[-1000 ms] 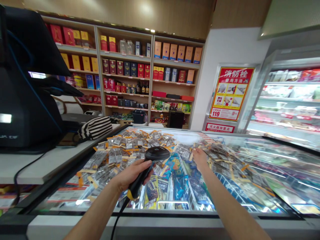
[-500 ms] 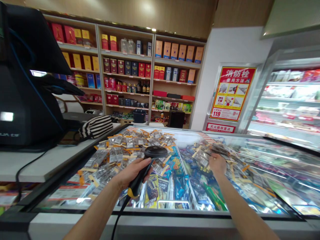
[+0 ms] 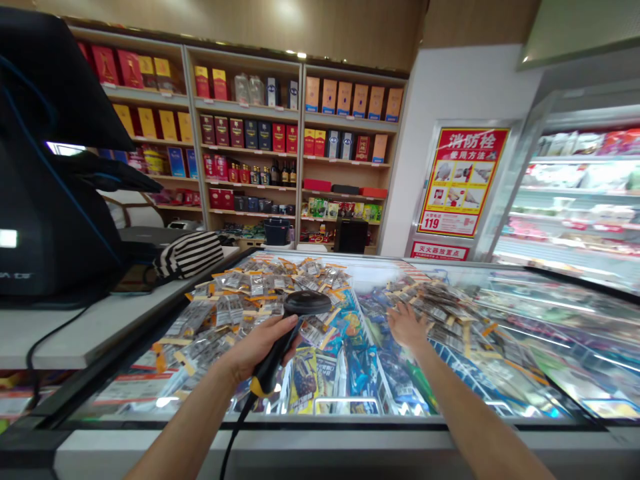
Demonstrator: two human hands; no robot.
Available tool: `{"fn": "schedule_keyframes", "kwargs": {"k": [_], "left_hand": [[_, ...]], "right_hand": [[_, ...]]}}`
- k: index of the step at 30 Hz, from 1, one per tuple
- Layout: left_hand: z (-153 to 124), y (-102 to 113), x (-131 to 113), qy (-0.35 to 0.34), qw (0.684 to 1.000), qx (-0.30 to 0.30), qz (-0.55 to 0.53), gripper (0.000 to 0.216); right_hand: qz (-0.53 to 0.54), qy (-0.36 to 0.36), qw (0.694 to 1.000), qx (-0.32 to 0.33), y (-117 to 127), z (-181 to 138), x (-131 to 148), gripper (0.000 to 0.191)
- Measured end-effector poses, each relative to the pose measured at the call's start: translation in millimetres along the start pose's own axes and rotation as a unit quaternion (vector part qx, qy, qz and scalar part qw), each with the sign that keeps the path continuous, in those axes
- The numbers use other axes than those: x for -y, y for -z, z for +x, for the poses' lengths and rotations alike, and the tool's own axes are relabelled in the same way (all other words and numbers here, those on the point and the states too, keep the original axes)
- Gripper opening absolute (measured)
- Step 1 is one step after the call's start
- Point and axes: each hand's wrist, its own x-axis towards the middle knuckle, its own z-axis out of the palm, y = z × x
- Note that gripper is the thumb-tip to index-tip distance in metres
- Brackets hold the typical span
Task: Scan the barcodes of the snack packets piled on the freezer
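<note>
My left hand (image 3: 260,348) is wrapped round the handle of a black and yellow barcode scanner (image 3: 306,303), whose cord runs down toward me. Below the scanner head lies a left pile of small clear packets with orange edges (image 3: 230,310), spread over the freezer's glass top. My right hand (image 3: 407,327) is over the glass, fingers spread, with nothing seen in it. It is at the near left edge of a right pile of similar packets (image 3: 445,313); whether the fingertips touch a packet I cannot tell.
Under the glass of the chest freezer (image 3: 330,423) lie colourful bagged goods in wire baskets. A black checkout terminal (image 3: 45,173) and a striped pouch (image 3: 190,255) stand on the left counter. Shelves of boxes (image 3: 250,133) line the back; an open display fridge (image 3: 590,193) is at right.
My right hand has let go of a packet at the right pile and drawn back to the left, its fingers now spread. My left hand holds the scanner almost in place.
</note>
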Motion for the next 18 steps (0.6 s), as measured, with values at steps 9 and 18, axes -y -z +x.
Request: {"fn": "schedule_keyframes", "kwargs": {"k": [9, 18], "left_hand": [[-5, 13, 5, -0.004, 1.000, -0.006, -0.026, 0.029], [-14, 21, 0, -0.017, 0.999, -0.002, -0.032, 0.027]], "right_hand": [[0.010, -0.092, 0.994, -0.063, 19, -5, -29, 0.042], [0.092, 0.088, 0.992, 0.017, 44, -41, 129, 0.055]]}}
